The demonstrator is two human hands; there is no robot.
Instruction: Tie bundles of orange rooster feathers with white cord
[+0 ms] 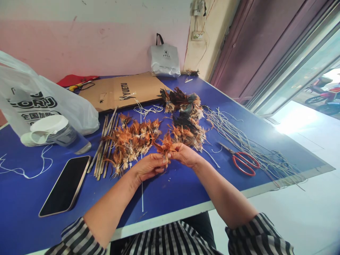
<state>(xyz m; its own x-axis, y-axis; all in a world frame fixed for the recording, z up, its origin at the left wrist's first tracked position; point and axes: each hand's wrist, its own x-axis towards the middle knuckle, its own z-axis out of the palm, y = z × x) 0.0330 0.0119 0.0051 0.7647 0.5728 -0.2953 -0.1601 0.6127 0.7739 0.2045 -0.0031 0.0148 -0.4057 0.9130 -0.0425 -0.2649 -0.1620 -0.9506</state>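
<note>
Over the blue table, my left hand (152,165) pinches the base of a small bunch of orange-brown feathers (166,143). My right hand (183,154) closes on the same bunch from the other side, its fingertips meeting the left ones. The quill ends poke out below my fingers. Left of my hands lie several rows of orange feather tufts (135,140), partly on thin wooden sticks (102,152). Just beyond my right hand sits a pile of brown and orange feathers (188,134), with dark feather bundles (182,99) behind it.
Red-handled scissors (245,163) and long pale cords (247,141) lie to the right. At left are a phone (65,186), a clear lidded jug (61,132) and a white plastic bag (45,95). Flattened cardboard (106,92) and a silver bag (166,60) stand at the back.
</note>
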